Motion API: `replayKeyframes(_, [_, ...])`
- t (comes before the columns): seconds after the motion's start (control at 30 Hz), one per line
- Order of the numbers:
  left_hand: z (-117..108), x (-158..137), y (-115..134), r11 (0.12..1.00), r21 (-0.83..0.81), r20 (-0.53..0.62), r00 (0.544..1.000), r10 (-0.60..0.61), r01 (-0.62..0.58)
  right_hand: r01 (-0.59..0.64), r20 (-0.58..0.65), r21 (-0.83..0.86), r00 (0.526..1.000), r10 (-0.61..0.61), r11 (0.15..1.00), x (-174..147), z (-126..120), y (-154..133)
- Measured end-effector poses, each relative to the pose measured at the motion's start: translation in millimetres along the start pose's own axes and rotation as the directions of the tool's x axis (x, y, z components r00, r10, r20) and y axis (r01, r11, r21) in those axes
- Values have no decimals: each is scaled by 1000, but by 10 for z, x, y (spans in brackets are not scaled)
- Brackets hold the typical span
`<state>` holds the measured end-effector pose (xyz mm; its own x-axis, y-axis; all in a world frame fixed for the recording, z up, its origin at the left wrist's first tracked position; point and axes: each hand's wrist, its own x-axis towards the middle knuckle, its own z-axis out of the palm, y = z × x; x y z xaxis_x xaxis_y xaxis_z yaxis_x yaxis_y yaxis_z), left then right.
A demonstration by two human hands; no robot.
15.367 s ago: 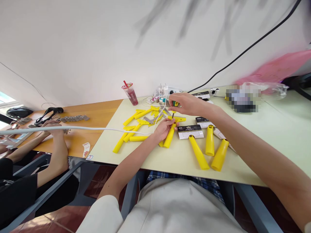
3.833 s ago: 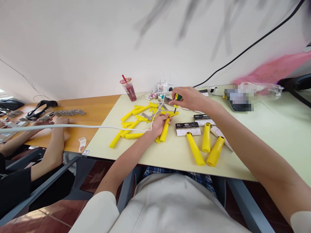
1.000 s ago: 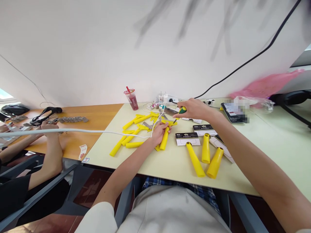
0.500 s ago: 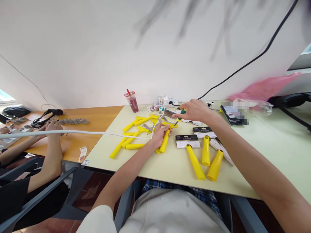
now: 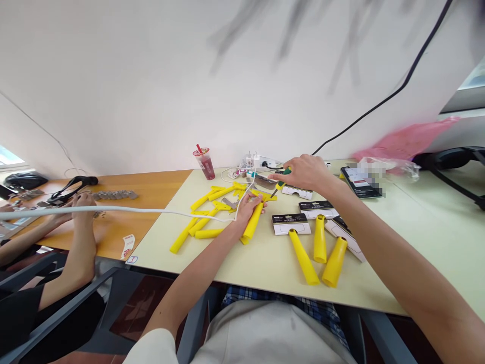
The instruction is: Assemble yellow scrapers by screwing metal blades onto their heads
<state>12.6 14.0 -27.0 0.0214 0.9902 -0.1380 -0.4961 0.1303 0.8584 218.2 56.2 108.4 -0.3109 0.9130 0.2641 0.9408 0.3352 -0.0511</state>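
Observation:
My left hand is closed around a yellow scraper handle, its wide end pointing away from me and its grip slanting down to the table. In my right hand is a screwdriver with a green and yellow grip. Its shaft slopes down to the head of that handle; the exact contact is too small to see. Several more yellow scraper handles lie in a loose pile left of and behind my left hand, with flat grey blades among them.
Right of my left hand lie three hollow yellow sleeves and black-and-white cards. A red drink cup, a power strip and a phone stand or lie further back. A white cable crosses over my left side. A co-worker's hands are at the wooden table.
The view has shifted slightly. The screwdriver's grip leans a little more to the side, and the yellow handle in my left hand has tilted slightly left at its near end.

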Motion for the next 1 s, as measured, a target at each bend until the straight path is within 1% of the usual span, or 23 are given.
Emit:
replayKeyframes(0.1, [30,-32,27,1000,-28,23,1000,14,-13,46,-44,-18,998,-46,999,-48,-99,-10])
replayKeyframes(0.2, [74,-86,37,997,-76,54,999,3,1,84,-82,-40,993,-87,996,-125,-232,-73])
replayKeyframes(0.3, [118,-128,25,994,-107,75,997,-1,9,94,-128,-39,987,-99,995,-212,-348,-157])
replayKeyframes(0.4, [144,-150,21,993,-117,78,997,5,5,88,-167,-45,982,-94,995,-274,-400,-213])
replayKeyframes(0.57, [157,-174,73,991,-132,64,998,16,-8,78,-238,-43,967,-86,996,-282,-368,-205])
replayKeyframes(0.67, [168,-190,102,991,-131,71,997,22,-13,91,-293,22,953,-81,996,-266,-331,-177])
replayKeyframes(0.83, [187,-226,93,990,-141,44,999,-11,18,214,-322,190,935,-146,958,-275,-265,-203])
replayKeyframes(1.0, [176,-247,89,988,-152,25,999,-22,25,276,-356,252,918,-177,928,-315,-224,-278])
